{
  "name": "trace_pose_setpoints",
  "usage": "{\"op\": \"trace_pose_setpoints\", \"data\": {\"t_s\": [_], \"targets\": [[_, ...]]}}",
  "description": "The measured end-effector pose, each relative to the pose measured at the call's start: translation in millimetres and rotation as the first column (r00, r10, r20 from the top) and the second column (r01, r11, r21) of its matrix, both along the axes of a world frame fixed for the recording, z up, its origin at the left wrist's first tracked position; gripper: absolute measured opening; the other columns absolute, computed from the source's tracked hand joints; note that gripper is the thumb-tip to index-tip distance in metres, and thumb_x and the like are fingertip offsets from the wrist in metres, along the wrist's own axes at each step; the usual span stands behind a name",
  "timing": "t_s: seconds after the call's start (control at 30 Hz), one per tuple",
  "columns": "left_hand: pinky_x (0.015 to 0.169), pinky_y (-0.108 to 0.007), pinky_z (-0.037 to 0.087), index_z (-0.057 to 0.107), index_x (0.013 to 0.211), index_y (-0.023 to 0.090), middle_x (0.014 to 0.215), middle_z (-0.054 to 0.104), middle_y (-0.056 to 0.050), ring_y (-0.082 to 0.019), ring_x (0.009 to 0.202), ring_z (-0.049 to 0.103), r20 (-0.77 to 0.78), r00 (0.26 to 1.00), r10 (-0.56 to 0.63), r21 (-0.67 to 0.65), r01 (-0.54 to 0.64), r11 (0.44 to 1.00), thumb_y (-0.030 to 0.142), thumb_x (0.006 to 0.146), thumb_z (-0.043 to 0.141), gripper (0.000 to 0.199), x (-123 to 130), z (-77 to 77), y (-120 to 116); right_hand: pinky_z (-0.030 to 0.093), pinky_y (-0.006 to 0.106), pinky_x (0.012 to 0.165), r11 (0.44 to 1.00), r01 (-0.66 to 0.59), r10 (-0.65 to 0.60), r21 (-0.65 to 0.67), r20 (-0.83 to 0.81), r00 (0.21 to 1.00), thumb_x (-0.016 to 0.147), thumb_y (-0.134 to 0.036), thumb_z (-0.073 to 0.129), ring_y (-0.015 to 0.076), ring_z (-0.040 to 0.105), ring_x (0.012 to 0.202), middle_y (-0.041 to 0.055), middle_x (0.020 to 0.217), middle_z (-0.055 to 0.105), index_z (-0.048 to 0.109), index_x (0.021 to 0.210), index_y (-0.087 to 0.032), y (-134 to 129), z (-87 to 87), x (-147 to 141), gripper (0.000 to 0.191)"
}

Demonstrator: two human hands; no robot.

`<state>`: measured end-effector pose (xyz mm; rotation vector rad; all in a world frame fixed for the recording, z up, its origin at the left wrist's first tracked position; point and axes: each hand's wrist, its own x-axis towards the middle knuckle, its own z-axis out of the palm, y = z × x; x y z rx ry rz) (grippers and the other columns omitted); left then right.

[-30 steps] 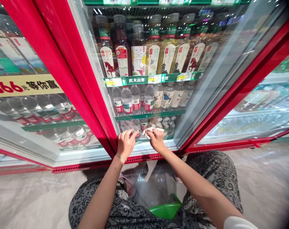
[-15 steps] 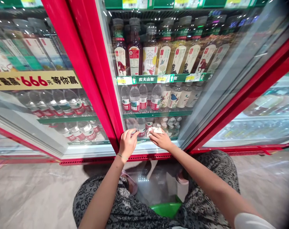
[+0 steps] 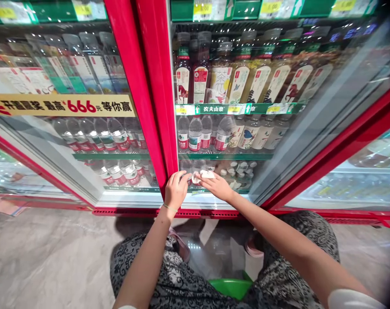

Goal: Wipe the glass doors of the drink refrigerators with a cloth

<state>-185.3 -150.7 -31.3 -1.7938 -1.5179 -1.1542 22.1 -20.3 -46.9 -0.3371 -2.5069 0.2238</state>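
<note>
Here the right hand (image 3: 217,185) grips a bunched white cloth (image 3: 208,174) beneath its fingers — apparently to keep it flat against the glass (image 3: 214,155) — while the left hand (image 3: 176,191), loosely open just beside it, overlaps the red frame (image 3: 154,86), contact hard to judge.

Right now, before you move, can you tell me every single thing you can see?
Door frames: several, red, around the glass
Tea bottles: about eight in front, mixed colours, upper shelf
Water bottles: many, clear with red labels, lower shelves
White-labelled bottles: about four in front, middle shelf's right
White-capped bottles: several, bottom shelf's right
Price tags: several, yellow and white, on green shelf strips
Banner: one, pale yellow, left door
Floor: one, grey, below
Green container: one, between the knees
White cloth: one, right grip
Shoes: two, pink, floor
Patterned trousers: one pair, grey-black, legs
Left grip: one, bare, by the centre frame
Right grip: one, bare, holding the cloth
</note>
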Motion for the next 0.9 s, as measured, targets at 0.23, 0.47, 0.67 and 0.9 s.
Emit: {"op": "trace_pose_setpoints", "data": {"t_s": [0.23, 0.47, 0.67, 0.9], "targets": [[0.100, -0.032, 0.054, 0.068, 0.127, 0.019, 0.114, 0.069, -0.011, -0.018, 0.109, 0.067, 0.181, 0.983, 0.031, 0.043, -0.040, 0.998, 0.014, 0.101, 0.046, 0.034, -10, 5.4, -4, 0.038, 0.053, 0.122, 0.963, 0.179, -0.151, 0.200, -0.147, 0.978, 0.102, -0.014, 0.046, 0.0204, 0.061, 0.133, 0.0007, 0.149, 0.061, 0.062, 0.138, -0.036, 0, 16.1, -33, 0.046], [0.096, -0.034, 0.055, 0.068, 0.125, 0.017, 0.108, 0.071, -0.011, -0.020, 0.104, 0.068, 0.259, 0.965, 0.053, 0.060, -0.071, 0.996, 0.016, 0.103, 0.046, 0.031, -18, 0.7, -11, 0.037, 0.040, 0.126, 0.825, -0.121, 0.049, 0.553, 0.143, 0.989, 0.100, -0.008, 0.044, 0.0143, 0.062, 0.131, -0.0026, 0.147, 0.062, 0.050, 0.151, -0.029, -3, -19.6, -34, 0.055], [0.096, -0.035, 0.055, 0.068, 0.124, 0.017, 0.107, 0.071, -0.011, -0.020, 0.103, 0.067, 0.294, 0.955, 0.042, 0.056, -0.061, 0.997, 0.016, 0.103, 0.045, 0.031, -19, 1.7, -11, 0.015, 0.057, 0.132, 0.779, 0.202, -0.205, 0.594, -0.062, 0.977, 0.101, -0.011, 0.046, 0.0233, 0.051, 0.143, 0.0047, 0.159, 0.050, 0.038, 0.160, -0.027, -5, 18.6, -58, 0.061], [0.096, -0.035, 0.054, 0.067, 0.123, 0.017, 0.107, 0.071, -0.011, -0.020, 0.104, 0.066, 0.299, 0.953, 0.056, 0.039, -0.071, 0.997, 0.014, 0.102, 0.046, 0.030, -20, -1.2, -16, 0.029, 0.039, 0.129, 0.781, -0.046, -0.034, 0.623, 0.116, 0.993, 0.101, -0.005, 0.039, 0.0168, 0.063, 0.129, -0.0028, 0.152, 0.059, 0.051, 0.152, -0.029, -13, -13.8, -51, 0.057]]}}
